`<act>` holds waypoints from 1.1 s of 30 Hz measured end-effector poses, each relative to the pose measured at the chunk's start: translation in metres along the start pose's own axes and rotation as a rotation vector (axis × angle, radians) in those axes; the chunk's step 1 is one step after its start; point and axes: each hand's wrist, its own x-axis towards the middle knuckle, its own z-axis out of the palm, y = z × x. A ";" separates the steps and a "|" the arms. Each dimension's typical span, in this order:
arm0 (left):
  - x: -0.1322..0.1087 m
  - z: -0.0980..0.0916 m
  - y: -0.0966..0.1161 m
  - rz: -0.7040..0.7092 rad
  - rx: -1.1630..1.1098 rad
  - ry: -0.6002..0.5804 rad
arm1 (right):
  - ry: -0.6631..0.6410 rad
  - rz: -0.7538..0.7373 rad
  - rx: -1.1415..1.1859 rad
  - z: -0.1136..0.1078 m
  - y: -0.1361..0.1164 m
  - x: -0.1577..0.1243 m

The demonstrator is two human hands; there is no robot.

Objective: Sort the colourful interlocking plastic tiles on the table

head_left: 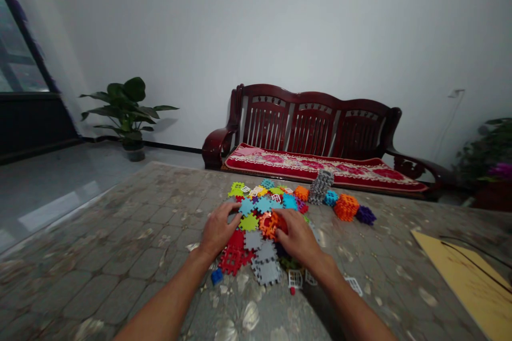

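Observation:
A pile of interlocking plastic tiles with notched edges lies between my two hands. My left hand rests at the pile's left side, thumb and fingers apart, close to a light blue tile and a lime green tile. On the other side, my right hand has its thumb and fingers around an orange tile. Nearer to me are red tiles and grey tiles. Part of the pile is hidden under my right hand.
Right of the pile stand a tall grey stack, an orange stack and a purple stack. White window-shaped pieces and a blue block lie nearer. A yellow board with a dark cable lies at right. Beyond is a wooden bench.

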 end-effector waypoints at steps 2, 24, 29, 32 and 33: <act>0.000 0.001 -0.001 -0.008 -0.015 -0.030 | 0.045 0.033 0.049 0.000 0.008 0.002; 0.003 0.001 -0.004 0.012 -0.011 -0.039 | 0.510 0.854 -0.343 -0.062 0.149 -0.001; 0.003 0.001 -0.004 -0.008 -0.012 -0.049 | 0.468 0.856 -0.420 -0.062 0.155 0.003; 0.003 0.001 -0.004 -0.009 -0.014 -0.048 | 0.450 0.827 -0.467 -0.060 0.159 0.002; 0.003 0.001 -0.004 -0.008 -0.015 -0.046 | 0.443 0.813 -0.479 -0.059 0.160 0.002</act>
